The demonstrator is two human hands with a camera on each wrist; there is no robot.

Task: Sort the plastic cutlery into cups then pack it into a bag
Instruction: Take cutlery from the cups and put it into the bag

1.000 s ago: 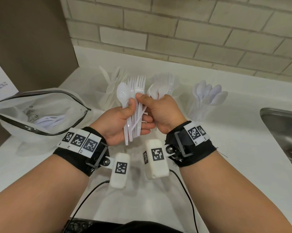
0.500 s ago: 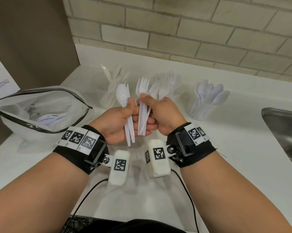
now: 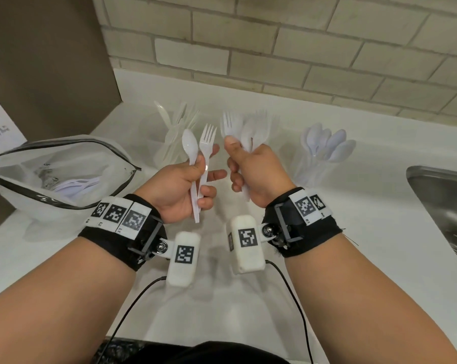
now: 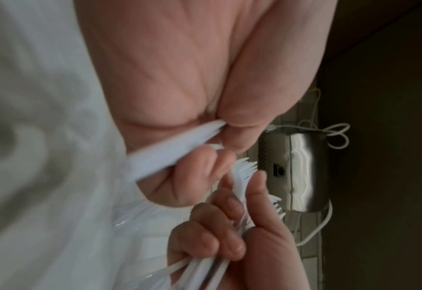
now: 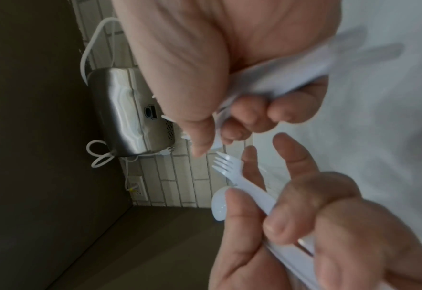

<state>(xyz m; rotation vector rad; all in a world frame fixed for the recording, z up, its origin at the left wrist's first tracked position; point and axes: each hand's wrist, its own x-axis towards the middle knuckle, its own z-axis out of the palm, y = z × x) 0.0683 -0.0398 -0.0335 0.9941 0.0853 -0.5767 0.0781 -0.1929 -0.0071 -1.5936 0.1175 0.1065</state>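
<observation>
My left hand (image 3: 185,185) grips a white plastic spoon (image 3: 189,145) and a white fork (image 3: 207,139) upright by their handles; the same pair shows in the right wrist view, the fork (image 5: 229,166) above the spoon (image 5: 220,206). My right hand (image 3: 251,169) holds a bunch of white forks (image 3: 232,127), thumb pressed on their necks; in the left wrist view their tines (image 4: 244,168) stick out past its fingers. Behind the hands stand three clear cups: knives (image 3: 174,122), forks (image 3: 264,122), spoons (image 3: 327,143). An open zip bag (image 3: 64,174) with cutlery inside lies at the left.
A steel sink (image 3: 442,206) is set into the white counter (image 3: 222,311) at the right. A brick wall (image 3: 274,48) runs behind, and a brown panel (image 3: 43,61) stands at the left. Camera cables trail from my wrists toward the counter's front edge.
One bundle held by both hands has been split. My right hand drew the forks away to the right; my left hand keeps a spoon and a fork. The hands are now apart.
</observation>
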